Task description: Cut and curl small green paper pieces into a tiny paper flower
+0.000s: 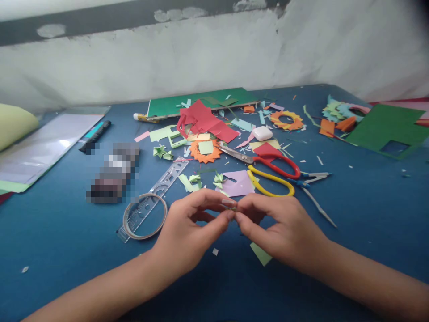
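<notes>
Near the middle of the head view, my left hand (192, 226) and my right hand (281, 226) meet fingertip to fingertip. Both are closed in a pinch on a small piece of light green paper (230, 207), mostly hidden by the fingers. Just beyond them lie small folded green paper stars (219, 180) and a cut piece of lilac paper (243, 183). Scissors (246, 159) with one red and one yellow handle rest behind my right hand. Below that hand, a light green paper square (260, 254) lies on the table, partly covered.
Left of my hands, a roll of tape (126, 223) sits over a clear ruler (177, 167). A compass (313, 177) lies at right. Further back are orange paper rings (211, 159), red paper (201, 118), a white eraser (262, 133) and a dark green sheet (389, 127).
</notes>
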Motion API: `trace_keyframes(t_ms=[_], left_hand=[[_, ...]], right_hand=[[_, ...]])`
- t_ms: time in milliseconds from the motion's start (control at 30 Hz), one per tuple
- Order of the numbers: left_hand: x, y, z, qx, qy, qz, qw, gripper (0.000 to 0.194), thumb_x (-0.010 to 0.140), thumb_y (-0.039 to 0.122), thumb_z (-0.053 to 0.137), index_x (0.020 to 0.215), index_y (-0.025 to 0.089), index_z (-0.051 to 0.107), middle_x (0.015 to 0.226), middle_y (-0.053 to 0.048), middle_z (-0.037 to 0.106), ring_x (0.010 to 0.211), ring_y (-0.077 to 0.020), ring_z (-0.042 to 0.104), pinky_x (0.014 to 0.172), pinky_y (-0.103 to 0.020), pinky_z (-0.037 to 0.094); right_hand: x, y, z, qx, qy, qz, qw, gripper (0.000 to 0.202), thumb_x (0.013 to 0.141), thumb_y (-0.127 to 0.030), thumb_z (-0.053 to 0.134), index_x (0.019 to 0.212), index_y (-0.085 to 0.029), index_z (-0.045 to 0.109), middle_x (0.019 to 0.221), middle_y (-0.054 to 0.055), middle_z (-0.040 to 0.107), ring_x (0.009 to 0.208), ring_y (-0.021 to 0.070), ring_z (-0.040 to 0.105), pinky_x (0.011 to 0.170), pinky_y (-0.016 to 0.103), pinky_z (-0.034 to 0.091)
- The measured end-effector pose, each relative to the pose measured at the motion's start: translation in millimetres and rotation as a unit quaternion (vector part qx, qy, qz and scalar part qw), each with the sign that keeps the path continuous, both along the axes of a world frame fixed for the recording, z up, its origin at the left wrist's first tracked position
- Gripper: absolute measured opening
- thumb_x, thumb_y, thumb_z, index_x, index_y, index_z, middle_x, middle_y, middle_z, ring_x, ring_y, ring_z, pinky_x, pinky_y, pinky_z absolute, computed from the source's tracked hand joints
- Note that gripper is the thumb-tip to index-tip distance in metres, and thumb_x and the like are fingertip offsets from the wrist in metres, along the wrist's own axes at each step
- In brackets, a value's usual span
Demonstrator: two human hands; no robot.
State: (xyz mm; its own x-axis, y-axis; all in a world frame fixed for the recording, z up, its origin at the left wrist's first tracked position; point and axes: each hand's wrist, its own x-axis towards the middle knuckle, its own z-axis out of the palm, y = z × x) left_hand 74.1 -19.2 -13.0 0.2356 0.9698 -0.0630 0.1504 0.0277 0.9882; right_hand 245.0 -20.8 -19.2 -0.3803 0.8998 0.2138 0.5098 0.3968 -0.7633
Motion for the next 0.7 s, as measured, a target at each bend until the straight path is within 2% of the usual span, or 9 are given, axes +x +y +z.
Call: trace_keyframes(t_ms=[167,433,700], left_hand=[[-2.4,-0.4,0.1,-0.004,-0.001,-0.005,1.000,0.009,0.077,0.013,0.065,0.083,0.019,0.068,0.082,0.001,0.072,0.077,-0.0112,0.068,0.062,-0.015,0.053],[-2.9,1.2,0.5,0.002,0.021,-0.008,1.000,0.015,0.073,0.009,0.067,0.083,0.020,0.068,0.085,0.003,0.072,0.077,-0.0093,0.067,0.059,-0.011,0.051],[-5.1,2.4,0.2,-0.038,-0.004,-0.016,0.999,0.012,0.075,0.011,0.067,0.084,0.019,0.069,0.085,0.001,0.071,0.077,-0.0125,0.067,0.059,-0.016,0.053]], right_hand=[[-0.4,1.1,2.3,-0.051,0.020,-0.001,0.998,0.014,0.083,-0.020,0.051,0.071,-0.018,0.059,0.056,-0.005,0.060,0.049,0.0069,0.056,0.048,0.015,0.042],[0.4,1.9,2.6,-0.036,0.018,0.005,0.999,0.012,0.082,-0.017,0.050,0.074,-0.017,0.060,0.056,-0.005,0.059,0.049,0.0055,0.055,0.048,0.013,0.042],[1.6,1.9,4.4,-0.065,0.029,0.013,0.997,0.013,0.083,-0.019,0.050,0.074,-0.019,0.059,0.057,-0.005,0.060,0.050,0.0072,0.056,0.048,0.015,0.042]])
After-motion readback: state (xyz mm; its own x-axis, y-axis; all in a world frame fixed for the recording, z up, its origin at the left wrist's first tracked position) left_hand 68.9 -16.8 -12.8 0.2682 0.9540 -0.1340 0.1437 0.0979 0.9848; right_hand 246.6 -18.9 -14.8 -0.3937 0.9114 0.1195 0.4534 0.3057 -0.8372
